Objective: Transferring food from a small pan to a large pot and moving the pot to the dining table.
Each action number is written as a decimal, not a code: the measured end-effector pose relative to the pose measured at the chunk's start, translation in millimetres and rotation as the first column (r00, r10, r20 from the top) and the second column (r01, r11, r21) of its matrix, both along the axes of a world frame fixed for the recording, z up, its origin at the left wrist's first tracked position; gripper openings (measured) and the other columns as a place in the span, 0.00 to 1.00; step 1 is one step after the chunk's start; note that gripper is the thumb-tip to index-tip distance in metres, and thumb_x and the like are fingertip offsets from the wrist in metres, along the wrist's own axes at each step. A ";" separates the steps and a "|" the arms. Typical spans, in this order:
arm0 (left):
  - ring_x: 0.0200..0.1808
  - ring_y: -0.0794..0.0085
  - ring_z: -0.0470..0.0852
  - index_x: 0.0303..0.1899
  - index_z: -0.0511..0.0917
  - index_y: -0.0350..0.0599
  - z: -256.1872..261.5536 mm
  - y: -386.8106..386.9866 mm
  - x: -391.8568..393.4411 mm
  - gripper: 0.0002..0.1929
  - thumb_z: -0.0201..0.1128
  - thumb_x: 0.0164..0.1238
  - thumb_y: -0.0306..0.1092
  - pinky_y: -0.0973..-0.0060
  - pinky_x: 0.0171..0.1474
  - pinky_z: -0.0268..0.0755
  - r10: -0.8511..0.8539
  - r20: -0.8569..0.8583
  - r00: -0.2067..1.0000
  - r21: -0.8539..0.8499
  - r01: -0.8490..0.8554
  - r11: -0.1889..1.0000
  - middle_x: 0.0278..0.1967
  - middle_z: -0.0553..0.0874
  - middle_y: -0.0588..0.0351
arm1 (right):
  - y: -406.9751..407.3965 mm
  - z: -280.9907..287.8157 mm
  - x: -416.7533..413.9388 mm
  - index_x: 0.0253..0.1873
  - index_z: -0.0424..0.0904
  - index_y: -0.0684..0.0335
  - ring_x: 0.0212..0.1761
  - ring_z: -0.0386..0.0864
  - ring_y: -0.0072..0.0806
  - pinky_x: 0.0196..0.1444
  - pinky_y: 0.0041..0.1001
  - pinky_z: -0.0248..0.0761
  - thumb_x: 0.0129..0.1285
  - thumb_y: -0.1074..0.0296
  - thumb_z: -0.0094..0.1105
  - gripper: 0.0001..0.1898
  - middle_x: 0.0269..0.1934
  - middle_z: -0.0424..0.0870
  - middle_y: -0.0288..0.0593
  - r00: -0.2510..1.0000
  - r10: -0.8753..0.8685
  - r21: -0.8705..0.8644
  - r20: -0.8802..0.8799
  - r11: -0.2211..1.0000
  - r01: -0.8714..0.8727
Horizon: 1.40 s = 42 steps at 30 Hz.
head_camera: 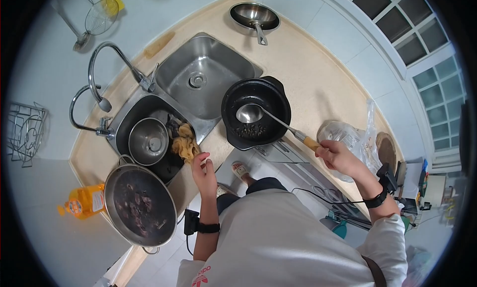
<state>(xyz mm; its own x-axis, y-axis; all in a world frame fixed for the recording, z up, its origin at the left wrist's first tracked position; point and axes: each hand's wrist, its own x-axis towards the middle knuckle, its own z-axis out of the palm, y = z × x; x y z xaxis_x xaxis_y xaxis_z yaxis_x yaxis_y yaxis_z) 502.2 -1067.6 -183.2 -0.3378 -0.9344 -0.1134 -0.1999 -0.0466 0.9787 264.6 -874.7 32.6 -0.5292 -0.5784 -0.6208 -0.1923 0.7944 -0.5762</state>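
My right hand grips the wooden handle of a metal ladle. The ladle's bowl is inside a black two-eared pot, above small dark bits of food on the pot's bottom. My left hand is beside the front rim of the small sink, its fingers loosely bent and apart with nothing visible in them. Close to its fingertips is a crumpled yellow-brown cloth or mesh, lying against the sink's edge. In that sink basin stands a steel bowl.
A wide steel pan of dark liquid and pieces stands left, beside an orange detergent bottle. Two faucets rise behind the sinks. A larger basin, a frying pan and a plastic bag are farther off.
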 end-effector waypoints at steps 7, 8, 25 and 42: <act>0.47 0.69 0.75 0.41 0.76 0.42 -0.7 3.0 -0.8 0.09 0.53 0.59 0.22 0.75 0.46 0.68 0.010 -0.018 1.000 0.004 -0.010 1.000 0.43 0.77 0.55 | 5.4 -9.2 -6.8 0.36 0.74 0.69 0.16 0.64 0.18 0.21 0.23 0.57 0.66 0.61 0.47 0.15 0.15 0.65 0.32 0.999 0.021 0.024 -0.044 1.000 -0.020; 0.47 0.69 0.75 0.41 0.76 0.42 -1.7 3.6 -1.0 0.10 0.53 0.59 0.22 0.75 0.46 0.68 0.008 -0.032 0.999 0.008 -0.008 1.000 0.43 0.77 0.55 | 6.2 -9.6 -11.5 0.38 0.74 0.67 0.16 0.63 0.16 0.21 0.21 0.56 0.67 0.62 0.46 0.13 0.15 0.64 0.30 0.999 0.037 0.045 -0.040 0.998 -0.035; 0.46 0.70 0.75 0.41 0.76 0.42 14.7 6.8 0.7 0.09 0.53 0.60 0.22 0.75 0.46 0.68 0.006 -0.034 0.999 0.002 -0.006 1.000 0.44 0.77 0.55 | -55.9 -17.3 -6.2 0.44 0.77 0.65 0.29 0.71 0.12 0.30 0.17 0.66 0.60 0.68 0.61 0.10 0.30 0.80 0.33 0.960 -0.100 -0.592 -0.261 0.802 -0.078; 0.37 0.76 0.76 0.40 0.77 0.41 7.8 10.7 5.8 0.08 0.54 0.61 0.23 0.79 0.38 0.66 0.005 0.013 1.000 -0.009 -0.005 1.000 0.38 0.80 0.57 | -65.2 25.8 8.9 0.41 0.78 0.66 0.31 0.79 0.40 0.35 0.30 0.74 0.51 0.73 0.62 0.11 0.32 0.81 0.49 0.786 0.183 -0.454 -0.590 0.730 -0.510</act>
<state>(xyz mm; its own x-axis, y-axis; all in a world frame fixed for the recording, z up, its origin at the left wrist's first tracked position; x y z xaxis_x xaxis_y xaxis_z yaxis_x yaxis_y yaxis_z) 508.0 -1056.9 -175.4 -0.3316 -0.9371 -0.1091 -0.2126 -0.0385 0.9764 273.5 -940.0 58.4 -0.3370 -0.9277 0.1603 -0.7572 0.1659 -0.6317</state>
